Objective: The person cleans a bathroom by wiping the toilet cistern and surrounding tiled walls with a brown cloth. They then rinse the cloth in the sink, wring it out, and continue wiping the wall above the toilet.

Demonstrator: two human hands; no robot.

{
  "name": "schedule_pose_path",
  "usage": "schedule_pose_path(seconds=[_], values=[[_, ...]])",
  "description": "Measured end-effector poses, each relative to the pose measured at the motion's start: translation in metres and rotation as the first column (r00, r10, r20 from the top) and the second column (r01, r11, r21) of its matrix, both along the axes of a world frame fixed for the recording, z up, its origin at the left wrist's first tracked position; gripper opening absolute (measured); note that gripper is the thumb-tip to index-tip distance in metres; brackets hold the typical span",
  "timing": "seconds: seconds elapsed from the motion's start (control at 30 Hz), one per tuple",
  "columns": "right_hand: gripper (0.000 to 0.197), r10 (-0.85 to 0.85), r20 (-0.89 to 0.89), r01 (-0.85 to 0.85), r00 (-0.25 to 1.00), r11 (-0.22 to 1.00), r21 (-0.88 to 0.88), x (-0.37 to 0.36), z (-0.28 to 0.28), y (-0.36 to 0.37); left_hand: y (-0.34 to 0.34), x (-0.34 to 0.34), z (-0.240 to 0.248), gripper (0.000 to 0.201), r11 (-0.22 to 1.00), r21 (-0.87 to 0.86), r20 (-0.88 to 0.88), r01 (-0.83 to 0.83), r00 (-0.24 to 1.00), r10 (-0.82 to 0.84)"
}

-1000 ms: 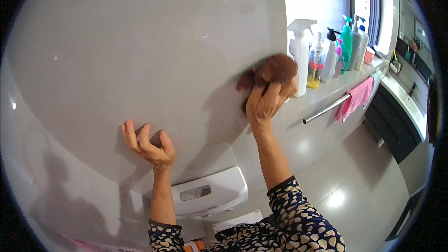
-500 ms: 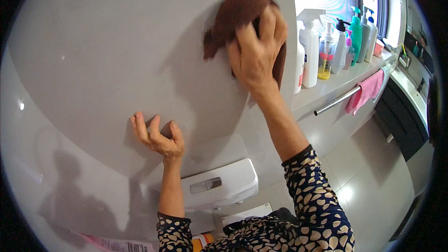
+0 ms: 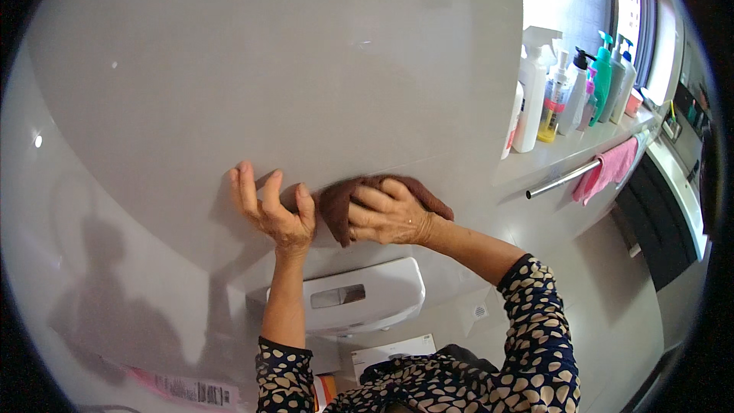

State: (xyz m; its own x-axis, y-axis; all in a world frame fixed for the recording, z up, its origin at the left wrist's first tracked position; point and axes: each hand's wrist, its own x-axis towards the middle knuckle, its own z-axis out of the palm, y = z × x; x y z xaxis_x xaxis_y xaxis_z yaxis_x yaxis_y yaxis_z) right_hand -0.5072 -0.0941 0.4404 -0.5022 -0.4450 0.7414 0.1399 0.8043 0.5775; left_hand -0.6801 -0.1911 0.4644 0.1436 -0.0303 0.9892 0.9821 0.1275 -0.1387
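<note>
A brown cloth [image 3: 334,210] lies bunched against the glossy grey wall [image 3: 252,69], low down near the middle of the view. My right hand [image 3: 390,213] grips the cloth and presses it to the wall, its fingers pointing left. Just left of the cloth, my left hand [image 3: 277,210] is raised at the wall with its fingers apart and bent, holding nothing. Whether its fingertips touch the wall is hard to tell.
A white toilet tank [image 3: 363,294] stands below my hands. To the right, several pump and spray bottles [image 3: 562,103] line a ledge by the window. Under it runs a metal rail [image 3: 562,178] with a pink towel [image 3: 608,168]. A dark cabinet [image 3: 661,214] is at far right.
My right hand has brought the brown cloth down and to the left across the wall, from high up to beside my left hand. The left hand has barely shifted.
</note>
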Motion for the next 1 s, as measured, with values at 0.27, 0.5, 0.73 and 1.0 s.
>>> schedule_pose_path(seconds=[0.27, 0.5, 0.73, 1.0], values=[[0.014, -0.060, -0.326, 0.044, 0.943, 0.997, -0.057, -0.007, 0.100, 0.000, -0.013, -0.007, -0.003, 0.038, 0.992, -0.054, 0.078, 0.112, 0.991, -0.108], [0.020, -0.273, -0.785, 0.098, 0.556, 0.959, -0.264, -0.066, 0.150, -0.015, -0.036, -0.024, -0.008, 0.054, 0.894, 0.002, 0.100, 0.449, 0.889, -0.446], [0.013, 0.116, -0.203, -0.121, 0.972, 0.993, -0.015, -0.133, 0.054, -0.070, -0.073, -0.066, -0.013, 0.055, 0.903, 0.021, 0.230, 0.429, 0.877, -0.422], [0.012, 0.059, -0.179, -0.063, 0.982, 0.998, -0.017, -0.110, 0.031, -0.058, -0.084, -0.071, -0.026, 0.062, 0.929, -0.126, 0.318, 0.347, 0.901, -0.294]])
